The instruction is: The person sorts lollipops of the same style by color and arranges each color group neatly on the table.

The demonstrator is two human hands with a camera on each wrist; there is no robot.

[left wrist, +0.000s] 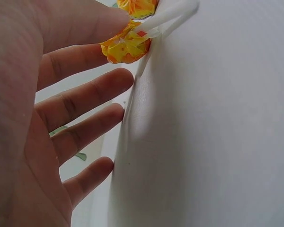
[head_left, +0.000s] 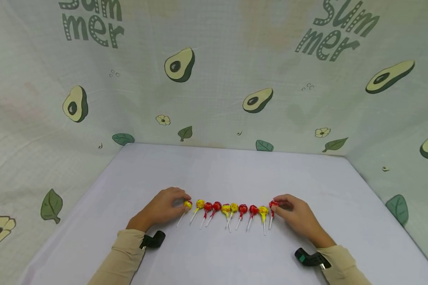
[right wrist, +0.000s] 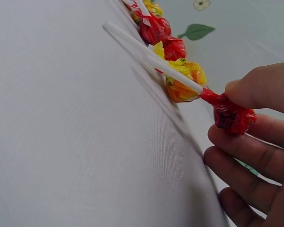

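Note:
Several wrapped lollipops lie in a row across the white table, sticks toward the person. At the row's left end my left hand (head_left: 169,204) pinches a yellow lollipop (left wrist: 125,47) by its head, between thumb and forefinger; the other fingers are spread. My right hand (head_left: 297,215) is at the right end, with thumb and fingers on the head of a red lollipop (right wrist: 232,116). Beside it lies a yellow lollipop (head_left: 263,211). Mid-row, two yellow lollipops (head_left: 234,207) lie close together with crossing sticks. Red lollipops (head_left: 216,206) lie between the yellow ones.
The white table (head_left: 214,257) runs back to a hanging cloth (head_left: 214,79) printed with avocados, leaves and lettering. The cloth also rises along both sides. A black wrist device (head_left: 153,240) sits at the left cuff and another black device (head_left: 312,258) at the right cuff.

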